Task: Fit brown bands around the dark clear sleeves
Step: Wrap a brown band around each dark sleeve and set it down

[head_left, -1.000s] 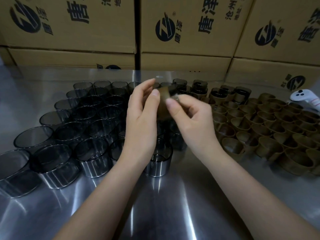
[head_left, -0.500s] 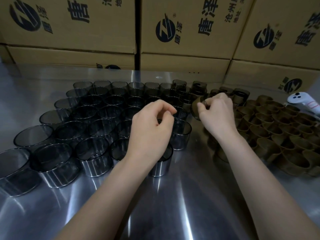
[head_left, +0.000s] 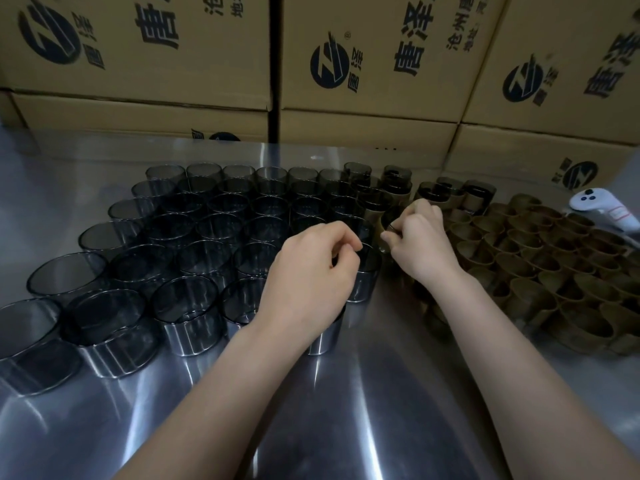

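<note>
Several dark clear sleeves (head_left: 194,258) stand in rows on the left half of the steel table (head_left: 346,410). Loose brown bands (head_left: 554,268) are packed together on the right. My right hand (head_left: 422,244) grips a sleeve with a brown band on it (head_left: 387,221), low beside the other banded sleeves (head_left: 398,183) at the back middle. My left hand (head_left: 311,271) is curled, with thumb and forefinger pinching the near rim of a bare dark sleeve (head_left: 367,275) at the right end of the rows. Its wrist hides part of another sleeve (head_left: 325,337).
Stacked cardboard boxes (head_left: 363,64) with dark logos wall off the back of the table. A white hand controller (head_left: 595,207) lies at the far right, beyond the bands. Bare steel stretches along the near edge under my forearms.
My hands were together in the air working a band onto a sleeve. The right hand has carried the banded sleeve down and right; the left has dropped onto a bare sleeve.
</note>
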`<state>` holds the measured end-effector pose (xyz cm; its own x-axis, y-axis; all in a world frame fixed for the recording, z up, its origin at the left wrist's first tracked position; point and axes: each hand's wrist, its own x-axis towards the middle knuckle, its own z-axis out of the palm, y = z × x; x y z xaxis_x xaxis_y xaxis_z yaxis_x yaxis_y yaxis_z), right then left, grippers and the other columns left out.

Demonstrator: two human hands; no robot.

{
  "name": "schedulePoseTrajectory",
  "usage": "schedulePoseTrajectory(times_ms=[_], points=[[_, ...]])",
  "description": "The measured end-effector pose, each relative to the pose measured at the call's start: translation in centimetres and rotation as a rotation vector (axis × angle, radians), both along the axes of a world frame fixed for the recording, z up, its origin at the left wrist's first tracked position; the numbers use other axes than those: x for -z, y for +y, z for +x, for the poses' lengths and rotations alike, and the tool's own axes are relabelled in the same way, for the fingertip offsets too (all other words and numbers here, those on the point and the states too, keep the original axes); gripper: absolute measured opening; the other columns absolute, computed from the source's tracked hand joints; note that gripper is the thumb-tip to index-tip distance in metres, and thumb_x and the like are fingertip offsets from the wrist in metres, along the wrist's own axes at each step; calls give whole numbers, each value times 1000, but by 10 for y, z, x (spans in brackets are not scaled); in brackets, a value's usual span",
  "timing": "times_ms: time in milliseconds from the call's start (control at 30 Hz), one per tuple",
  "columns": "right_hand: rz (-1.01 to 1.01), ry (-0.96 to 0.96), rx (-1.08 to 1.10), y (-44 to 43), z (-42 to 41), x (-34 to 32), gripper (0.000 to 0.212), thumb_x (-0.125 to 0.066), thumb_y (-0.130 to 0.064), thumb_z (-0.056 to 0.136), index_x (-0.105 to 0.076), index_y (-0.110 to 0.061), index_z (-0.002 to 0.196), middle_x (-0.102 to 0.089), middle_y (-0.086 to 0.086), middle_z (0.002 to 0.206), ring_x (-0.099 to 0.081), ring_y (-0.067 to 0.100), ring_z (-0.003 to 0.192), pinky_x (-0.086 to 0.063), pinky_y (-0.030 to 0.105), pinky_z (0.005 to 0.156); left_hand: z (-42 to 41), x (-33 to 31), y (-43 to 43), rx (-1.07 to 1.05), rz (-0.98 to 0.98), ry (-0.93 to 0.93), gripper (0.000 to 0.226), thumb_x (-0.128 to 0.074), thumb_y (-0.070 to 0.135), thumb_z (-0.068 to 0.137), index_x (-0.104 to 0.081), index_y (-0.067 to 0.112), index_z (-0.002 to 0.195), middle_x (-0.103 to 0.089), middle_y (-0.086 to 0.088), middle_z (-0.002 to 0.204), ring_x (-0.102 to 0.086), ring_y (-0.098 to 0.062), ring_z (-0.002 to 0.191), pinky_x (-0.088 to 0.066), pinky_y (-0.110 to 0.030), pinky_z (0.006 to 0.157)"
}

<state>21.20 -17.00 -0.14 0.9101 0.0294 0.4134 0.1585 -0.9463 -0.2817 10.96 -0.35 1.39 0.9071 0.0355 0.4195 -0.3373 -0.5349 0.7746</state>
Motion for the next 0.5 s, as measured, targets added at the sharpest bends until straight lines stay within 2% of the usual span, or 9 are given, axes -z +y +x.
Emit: schedulePoseTrajectory(times_ms=[200, 367, 500], points=[[-4, -69, -30, 4, 5, 6, 26, -64, -19, 94, -70, -3, 113, -38, 1, 109, -38, 24, 116, -32, 24, 89, 1, 1, -1, 6, 19, 2, 20, -53, 15, 94, -70, 25, 90, -61, 7, 75, -57, -12, 66, -51, -37, 66], [6, -69, -32, 8, 11, 11, 28, -59, -17, 97, -67, -5, 120, -45, 9, 122, -38, 26, 120, -37, 30, 98, 1, 1, -1, 7, 36, 3, 19, -53, 15, 95, -70, 25, 91, -62, 8, 80, -56, -11, 69, -52, -40, 70], [-2, -14, -66, 8, 15, 12, 31, -53, -13, 99, -61, -2, 127, -42, 13, 131, -34, 29, 126, -34, 34, 105, 2, 1, -1, 10, 46, 0, 19, -53, 15, 94, -70, 23, 91, -63, 7, 81, -55, -11, 69, -52, -40, 70]])
